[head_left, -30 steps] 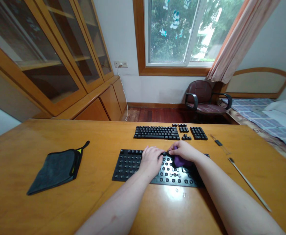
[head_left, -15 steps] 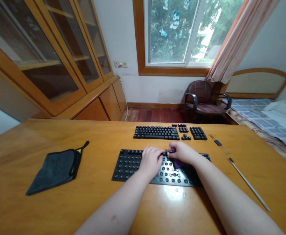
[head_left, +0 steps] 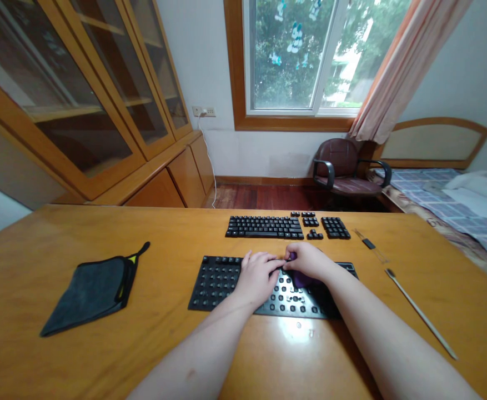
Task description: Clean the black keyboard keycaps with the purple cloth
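A black keyboard base [head_left: 216, 283] without most of its keycaps lies on the desk in front of me, a few caps still along its top-left edge. My left hand [head_left: 260, 276] rests across its middle, fingers stretched to the right and apart, index fingertip at my right fingertips. My right hand [head_left: 305, 259] is closed in a pinch at the top row, with a purple cloth [head_left: 302, 279] in it that hangs under the palm onto the board. What lies right under the fingertips is hidden.
Beyond the base, removed keycaps [head_left: 264, 226] are laid out in keyboard order on the desk [head_left: 164, 355]. On the right lie a keycap puller [head_left: 368, 243] and a long thin brush [head_left: 420, 313]. A folded dark grey cloth [head_left: 89, 289] lies at left.
My left index finger has shifted slightly right, up against my right fingertips. The right hand stays at nearly the same spot on the top row.
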### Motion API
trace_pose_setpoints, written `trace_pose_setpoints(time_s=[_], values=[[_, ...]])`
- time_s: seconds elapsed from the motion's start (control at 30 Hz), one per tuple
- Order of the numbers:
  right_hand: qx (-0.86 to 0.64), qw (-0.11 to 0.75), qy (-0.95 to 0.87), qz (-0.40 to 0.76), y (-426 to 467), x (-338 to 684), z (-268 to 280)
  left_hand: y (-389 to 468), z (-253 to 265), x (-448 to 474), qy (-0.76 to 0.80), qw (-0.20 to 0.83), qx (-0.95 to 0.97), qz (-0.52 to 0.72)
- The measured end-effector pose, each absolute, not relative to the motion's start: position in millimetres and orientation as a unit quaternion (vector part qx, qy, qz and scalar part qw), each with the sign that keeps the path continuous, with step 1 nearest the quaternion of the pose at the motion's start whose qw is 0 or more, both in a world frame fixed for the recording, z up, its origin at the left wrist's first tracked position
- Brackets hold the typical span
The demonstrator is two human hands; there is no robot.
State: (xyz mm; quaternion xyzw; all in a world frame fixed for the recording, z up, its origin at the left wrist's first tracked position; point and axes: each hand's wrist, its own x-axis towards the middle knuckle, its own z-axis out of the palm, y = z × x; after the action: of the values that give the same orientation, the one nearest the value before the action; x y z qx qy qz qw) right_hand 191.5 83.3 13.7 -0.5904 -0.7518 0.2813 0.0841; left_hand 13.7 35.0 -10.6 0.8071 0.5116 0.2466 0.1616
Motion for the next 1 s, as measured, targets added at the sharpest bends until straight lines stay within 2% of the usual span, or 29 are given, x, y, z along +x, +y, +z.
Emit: trace_pose_setpoints(time_s=[0.17,0.77,0.87,1.0], values=[[-0.608,0.057,-0.752,0.248,81.8,188.3,15.2,36.0,-10.8,14.5,0.519,0.16,0.806,0.235],[-0.593,0.074,-0.761,0.252,81.4,189.4,16.4,35.7,-9.6,13.5,0.516,0.158,0.81,0.229],[-0.599,0.097,-0.757,0.242,79.6,191.1,22.1,35.6,-8.3,13.3,0.516,0.16,0.81,0.23],[-0.631,0.185,-0.721,0.218,82.1,201.1,39.5,35.3,-7.1,14.2,0.513,0.165,0.809,0.234]])
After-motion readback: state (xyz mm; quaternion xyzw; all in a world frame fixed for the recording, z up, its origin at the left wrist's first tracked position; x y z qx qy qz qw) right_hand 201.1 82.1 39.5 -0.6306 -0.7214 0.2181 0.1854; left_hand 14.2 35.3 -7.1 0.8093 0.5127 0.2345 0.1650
